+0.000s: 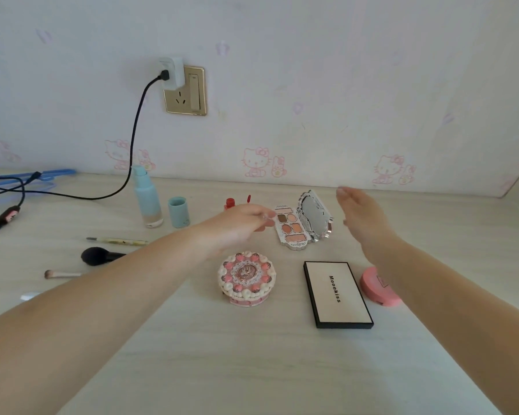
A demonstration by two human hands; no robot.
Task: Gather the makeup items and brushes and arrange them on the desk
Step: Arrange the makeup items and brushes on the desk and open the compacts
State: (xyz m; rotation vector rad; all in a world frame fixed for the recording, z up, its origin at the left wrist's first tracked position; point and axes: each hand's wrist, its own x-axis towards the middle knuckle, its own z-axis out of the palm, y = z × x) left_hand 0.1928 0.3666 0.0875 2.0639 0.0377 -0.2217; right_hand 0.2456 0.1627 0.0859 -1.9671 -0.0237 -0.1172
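Head view shows my desk (252, 369) from above. Far left lie tangled cables (9, 190), one running up to the wall socket (185, 90). Near them, three brushes sit apart from each other: a thin one (117, 241), a black powder brush (98, 256) and a small one (62, 274), partly hidden under my left forearm. Further back stands a blue bottle (148, 202) with its cap (179, 212) just beside it. My left hand (237, 224) reaches over a red lip tint (230, 204); the fingers look curled and seem to pinch something small and clear, but blur keeps me from telling what. Below it sits the cake-shaped compact (246, 278). Right of my fingertips the open palette (303, 224) rests with its mirror lid raised. My right hand (360, 217) hovers beyond it, fingers straight and together, holding nothing. Nearer lie the flat black-edged palette (337, 294) and, under my right forearm, a pink compact (378, 287).

I judge the risks are plain: my left wrist could tip the open lip tint and spill it, or my right hand could knock the raised mirror lid shut.
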